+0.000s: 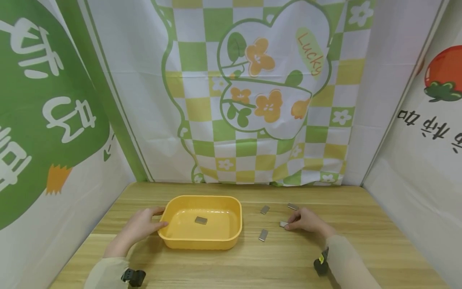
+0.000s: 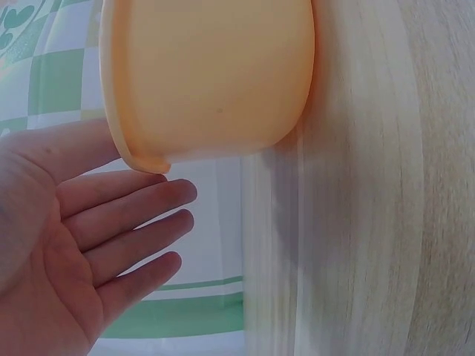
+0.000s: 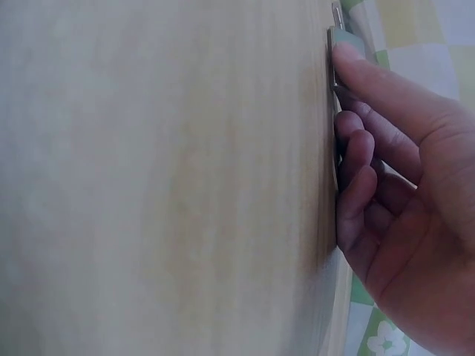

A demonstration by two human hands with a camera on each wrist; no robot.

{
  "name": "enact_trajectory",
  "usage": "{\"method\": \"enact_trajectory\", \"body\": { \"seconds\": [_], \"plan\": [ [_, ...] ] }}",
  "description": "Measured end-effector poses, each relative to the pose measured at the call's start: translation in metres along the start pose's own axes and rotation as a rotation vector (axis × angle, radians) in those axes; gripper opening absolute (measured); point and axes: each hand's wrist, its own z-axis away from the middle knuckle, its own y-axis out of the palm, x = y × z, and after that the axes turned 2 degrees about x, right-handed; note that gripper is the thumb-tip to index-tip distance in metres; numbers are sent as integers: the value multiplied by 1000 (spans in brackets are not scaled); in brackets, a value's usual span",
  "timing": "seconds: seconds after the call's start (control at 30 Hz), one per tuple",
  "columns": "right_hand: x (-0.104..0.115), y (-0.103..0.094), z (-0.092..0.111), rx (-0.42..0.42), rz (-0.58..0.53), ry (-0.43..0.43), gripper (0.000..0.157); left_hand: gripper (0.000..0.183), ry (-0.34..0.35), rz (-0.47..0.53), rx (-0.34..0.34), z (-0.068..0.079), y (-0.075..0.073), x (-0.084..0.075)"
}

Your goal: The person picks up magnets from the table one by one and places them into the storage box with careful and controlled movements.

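Note:
On the left, a yellow plastic basin stands on the table with a small grey rectangular block inside it. My left hand touches the basin's left rim, its thumb at the edge. In the left wrist view, the other fingers extend fairly straight beside the basin wall. To the right, my right hand pinches another small grey block between thumb and fingers, low at the tabletop. The right wrist view has the thumb on this block, the other fingers curled.
More grey blocks lie around the right hand: one toward the back, one nearer the front, and one just behind the hand. Printed cloth hangs along the table's back edge, with cloth walls at both sides.

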Motion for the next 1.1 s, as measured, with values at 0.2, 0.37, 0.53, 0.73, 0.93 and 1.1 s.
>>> {"method": "enact_trajectory", "body": {
  "seconds": [0.2, 0.37, 0.53, 0.73, 0.93, 1.1],
  "plan": [
    [-2, 0, -1, 12, -20, -15, 23, 53, 11, -7, -6, 0, 0, 0],
    [-1, 0, 0, 21, -52, -18, 23, 52, 10, -5, -6, 0, -1, 0],
    [0, 0, 1, 17, -69, 0, 25, 53, 8, 1, -3, -1, 0, 0],
    [-1, 0, 2, -2, -78, 30, 28, 53, 2, 3, -2, -1, 0, 0],
    [-3, 1, 1, -22, -91, 31, 27, 53, 2, 4, -4, 0, 0, 0],
    [0, 0, 1, -36, -100, 20, 28, 53, -3, 10, -2, -1, 0, 1]
  ]
}}
